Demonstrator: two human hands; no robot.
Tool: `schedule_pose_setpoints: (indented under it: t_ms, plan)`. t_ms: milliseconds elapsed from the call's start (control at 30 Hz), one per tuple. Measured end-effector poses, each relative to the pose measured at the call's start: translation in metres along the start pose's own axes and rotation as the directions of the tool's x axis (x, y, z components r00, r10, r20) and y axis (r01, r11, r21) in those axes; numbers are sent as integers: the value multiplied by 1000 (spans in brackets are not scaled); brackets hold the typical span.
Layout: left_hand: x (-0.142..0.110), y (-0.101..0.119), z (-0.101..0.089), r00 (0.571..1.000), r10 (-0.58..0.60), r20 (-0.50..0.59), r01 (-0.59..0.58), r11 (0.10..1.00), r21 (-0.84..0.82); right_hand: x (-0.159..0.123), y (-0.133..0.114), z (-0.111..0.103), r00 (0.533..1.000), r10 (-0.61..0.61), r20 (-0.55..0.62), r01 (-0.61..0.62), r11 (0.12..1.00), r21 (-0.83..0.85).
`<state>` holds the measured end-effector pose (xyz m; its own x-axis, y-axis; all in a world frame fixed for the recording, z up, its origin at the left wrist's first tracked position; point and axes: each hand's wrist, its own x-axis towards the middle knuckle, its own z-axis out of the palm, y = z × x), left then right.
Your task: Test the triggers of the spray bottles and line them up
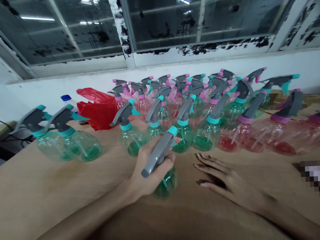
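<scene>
Grey and teal, the sprayer head sits in my left hand, whose fingers close around it and the neck of the green bottle just ahead of me. Whether its base touches the table, I can't tell. My right hand is empty, fingers loosely spread low over the wood at about 2 o'clock. I read this as the handling of one bottle by its neck. Moving it would call for a level path, clear of the green row at 12 and the pink bottles at 1. Another pair stands at 10.
</scene>
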<state>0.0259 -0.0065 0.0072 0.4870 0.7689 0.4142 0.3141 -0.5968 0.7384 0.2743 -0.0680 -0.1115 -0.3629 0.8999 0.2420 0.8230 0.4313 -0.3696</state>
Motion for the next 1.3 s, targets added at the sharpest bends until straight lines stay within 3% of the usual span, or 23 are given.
schedule_pose_setpoints:
  t_ms: [333,1300]
  plan:
    - [-4,-5,5,999,-13,-43,16,997,71,0,2,3,1000,-9,-5,9,1000,-8]
    - [-3,1,4,998,-63,-23,64,997,51,1,1,2,1000,-15,5,15,1000,-20]
